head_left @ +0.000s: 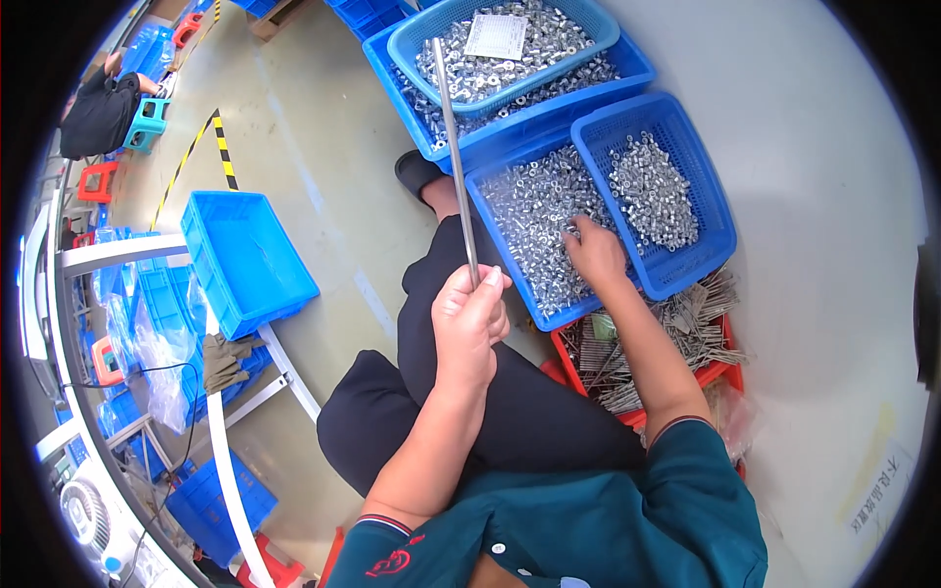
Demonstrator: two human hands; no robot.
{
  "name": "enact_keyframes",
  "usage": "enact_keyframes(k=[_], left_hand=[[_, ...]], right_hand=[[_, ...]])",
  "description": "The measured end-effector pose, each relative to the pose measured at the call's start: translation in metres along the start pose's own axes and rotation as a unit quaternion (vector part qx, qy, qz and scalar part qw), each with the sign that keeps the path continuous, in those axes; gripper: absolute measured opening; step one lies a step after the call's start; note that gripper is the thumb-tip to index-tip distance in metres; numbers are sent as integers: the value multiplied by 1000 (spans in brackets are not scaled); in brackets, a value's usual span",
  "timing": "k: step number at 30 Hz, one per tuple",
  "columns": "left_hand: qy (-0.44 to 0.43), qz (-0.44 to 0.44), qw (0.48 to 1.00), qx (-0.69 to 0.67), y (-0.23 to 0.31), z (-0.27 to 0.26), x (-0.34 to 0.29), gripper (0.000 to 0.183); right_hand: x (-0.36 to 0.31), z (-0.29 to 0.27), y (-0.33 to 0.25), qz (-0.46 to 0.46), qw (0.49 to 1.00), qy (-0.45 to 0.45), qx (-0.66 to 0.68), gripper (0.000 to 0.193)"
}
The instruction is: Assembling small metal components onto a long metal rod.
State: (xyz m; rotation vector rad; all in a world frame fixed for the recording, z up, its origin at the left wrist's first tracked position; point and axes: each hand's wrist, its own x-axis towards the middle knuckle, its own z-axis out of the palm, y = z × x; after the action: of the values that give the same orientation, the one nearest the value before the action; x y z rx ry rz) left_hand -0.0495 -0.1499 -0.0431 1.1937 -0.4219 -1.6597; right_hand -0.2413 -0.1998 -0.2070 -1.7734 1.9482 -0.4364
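Observation:
My left hand (469,328) is closed around the lower end of a long, thin metal rod (454,147), which points up and away over my legs. My right hand (596,253) reaches into a blue bin (513,276) of small silvery metal parts (534,206) that look like nuts or short sleeves. Its fingers are bent together among the parts, and whatever lies between the fingertips is too small to make out. Overlapping that bin's right side is a blue basket (718,186) with a heap of similar small metal pieces (652,191).
Behind stands a larger blue bin (637,76) bearing a light blue basket (402,49) of metal parts with a paper slip (496,36). A red crate (735,372) of thin metal rods (701,318) sits under my right forearm. At left, a blue crate (250,260) adjoins a white frame (235,490).

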Motion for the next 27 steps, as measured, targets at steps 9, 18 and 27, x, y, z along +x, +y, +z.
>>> enact_keyframes(k=[9, 18, 27], left_hand=[[1, -2, 1000, -3, -1, 2, 0, 14], [9, -9, 1000, -3, 3, 4, -1, 13], [11, -9, 1000, -5, 3, 5, -1, 14]], right_hand=[[69, 38, -20, -30, 990, -91, -98, 20], [78, 52, -37, -25, 976, -115, -185, 17], [62, 44, -6, 33, 981, -50, 187, 15]])
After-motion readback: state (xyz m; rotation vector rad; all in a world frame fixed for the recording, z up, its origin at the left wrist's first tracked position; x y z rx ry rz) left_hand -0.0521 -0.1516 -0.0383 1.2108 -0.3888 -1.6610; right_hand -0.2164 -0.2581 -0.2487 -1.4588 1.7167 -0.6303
